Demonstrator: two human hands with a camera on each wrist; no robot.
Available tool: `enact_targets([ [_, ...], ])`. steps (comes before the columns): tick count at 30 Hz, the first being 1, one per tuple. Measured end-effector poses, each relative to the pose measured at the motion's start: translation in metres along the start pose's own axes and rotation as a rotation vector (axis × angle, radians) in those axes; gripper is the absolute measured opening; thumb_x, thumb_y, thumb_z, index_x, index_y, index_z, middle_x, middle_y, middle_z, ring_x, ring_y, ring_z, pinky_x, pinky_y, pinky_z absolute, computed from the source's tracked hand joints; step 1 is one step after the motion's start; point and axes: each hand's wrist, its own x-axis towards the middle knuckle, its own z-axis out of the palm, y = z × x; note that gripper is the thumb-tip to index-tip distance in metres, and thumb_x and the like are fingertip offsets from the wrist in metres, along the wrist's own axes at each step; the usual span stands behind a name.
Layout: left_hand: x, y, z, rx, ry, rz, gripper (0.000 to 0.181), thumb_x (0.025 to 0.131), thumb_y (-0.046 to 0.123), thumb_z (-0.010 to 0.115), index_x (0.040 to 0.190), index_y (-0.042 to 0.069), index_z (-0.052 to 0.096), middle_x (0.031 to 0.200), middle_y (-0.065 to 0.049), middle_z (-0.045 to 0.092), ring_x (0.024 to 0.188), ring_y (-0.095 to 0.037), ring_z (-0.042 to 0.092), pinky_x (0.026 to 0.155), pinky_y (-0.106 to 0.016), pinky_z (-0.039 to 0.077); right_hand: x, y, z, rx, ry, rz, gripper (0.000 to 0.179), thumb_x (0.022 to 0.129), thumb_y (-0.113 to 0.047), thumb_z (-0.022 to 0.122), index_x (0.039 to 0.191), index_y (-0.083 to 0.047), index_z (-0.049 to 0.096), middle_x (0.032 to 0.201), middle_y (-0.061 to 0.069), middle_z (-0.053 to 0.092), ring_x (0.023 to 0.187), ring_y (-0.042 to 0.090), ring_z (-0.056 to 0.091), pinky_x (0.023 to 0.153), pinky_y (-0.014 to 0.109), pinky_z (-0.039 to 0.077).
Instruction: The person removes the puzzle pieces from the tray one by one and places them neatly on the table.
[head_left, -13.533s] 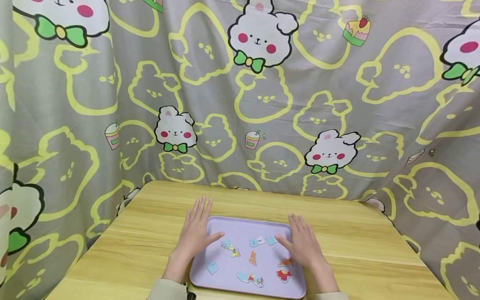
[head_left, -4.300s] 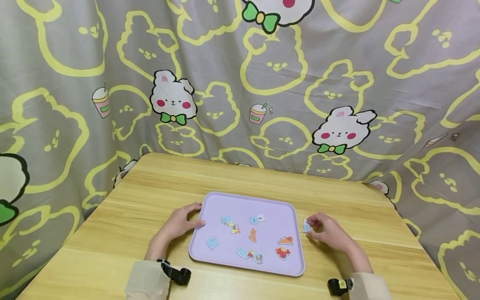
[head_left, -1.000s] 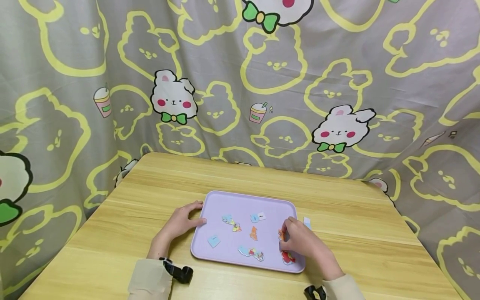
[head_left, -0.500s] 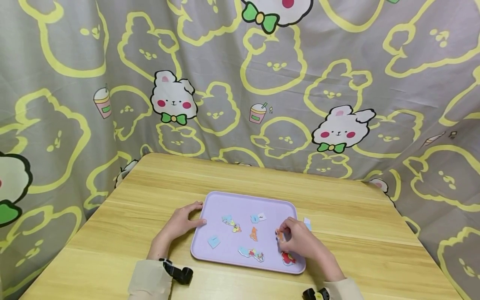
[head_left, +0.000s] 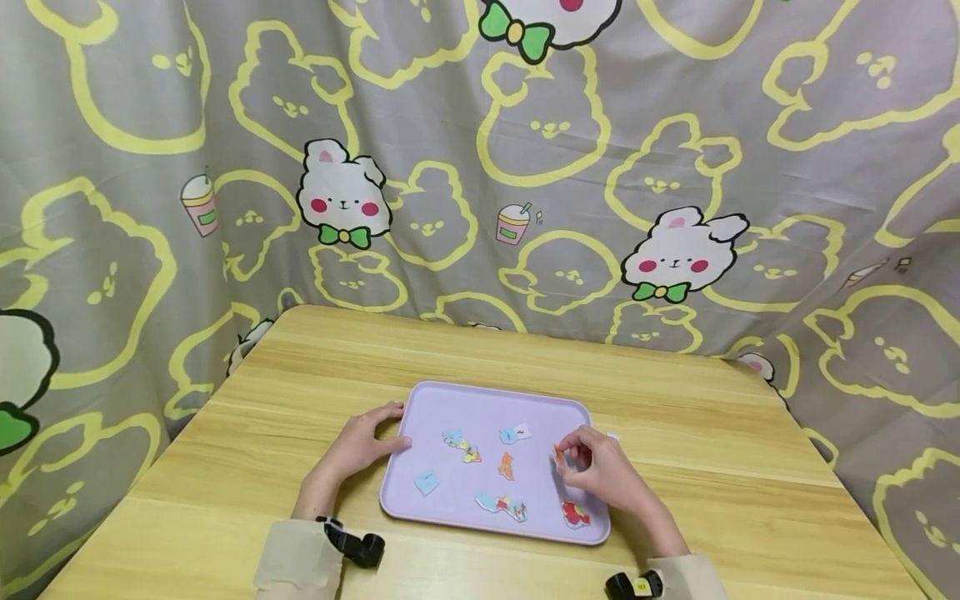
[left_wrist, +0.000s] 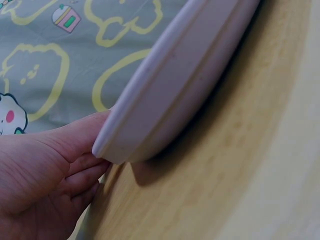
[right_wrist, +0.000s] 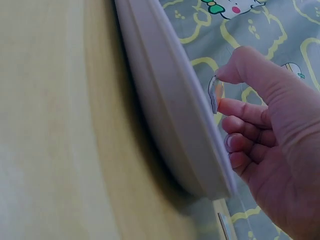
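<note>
your right hand (head_left: 596, 467) pinches a thin orange piece (head_left: 559, 456) between thumb and forefinger, the other fingers bent in toward the palm. that piece is held up on edge over the right part of the tray (head_left: 487, 398), and the right wrist view shows it just above the rim. your left hand (head_left: 358, 442) has hold of the tray's left edge, thumb lying over the rim and the remaining fingers against the outside.

just below your right hand, a red piece (head_left: 576, 514) lies near the tray's lower right corner. around the middle of the tray you have another orange piece (head_left: 506, 466), with a blue and white strip (head_left: 516, 434) above it and a blue and red strip (head_left: 502, 505) below. to the left of these are a blue and yellow strip (head_left: 461, 445) and, lower down, a blue square (head_left: 427, 482) lying askew. past the tray's right rim, a white piece (head_left: 613, 436) peeks out from behind your right hand, mostly hidden.

the tray sits on the wood-grained table (head_left: 322, 350). you wear beige sleeves (head_left: 300, 554) and black wrist cameras (head_left: 363, 550). a grey curtain (head_left: 442, 83) printed with yellow outlines and white rabbits hangs behind the table.
</note>
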Motion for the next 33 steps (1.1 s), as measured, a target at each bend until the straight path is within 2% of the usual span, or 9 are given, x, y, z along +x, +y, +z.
enact_targets([
  [9,0.001,-0.002,0.001,0.003,0.001,0.000,0.056,0.089,0.027,0.072,0.137,0.002,0.055,0.150,-0.022,0.044,0.142,-0.043,0.036,0.119,-0.058,0.028,-0.001,0.002,-0.005,0.031,0.016,0.013,0.020,0.074,-0.003,0.079,0.087,-0.012,0.066,0.077,-0.001,0.057,0.065,0.003,0.046,0.054,0.013,0.039],
  [18,0.001,-0.002,0.001,0.000,-0.005,-0.001,0.057,0.089,0.029,0.072,0.137,0.003,0.055,0.151,-0.021,0.044,0.143,-0.043,0.035,0.120,-0.058,0.028,-0.005,0.006,-0.009,0.028,0.024,0.031,0.022,0.074,-0.004,0.079,0.087,-0.014,0.065,0.077,-0.001,0.056,0.064,0.004,0.046,0.053,0.015,0.041],
  [33,0.001,-0.002,0.001,-0.009,-0.006,0.009,0.057,0.089,0.028,0.072,0.137,0.003,0.055,0.151,-0.021,0.044,0.143,-0.043,0.035,0.120,-0.058,0.028,-0.012,0.017,-0.022,0.017,0.058,0.054,0.022,0.073,-0.003,0.078,0.090,-0.011,0.066,0.075,-0.002,0.055,0.063,0.000,0.045,0.052,0.015,0.041],
])
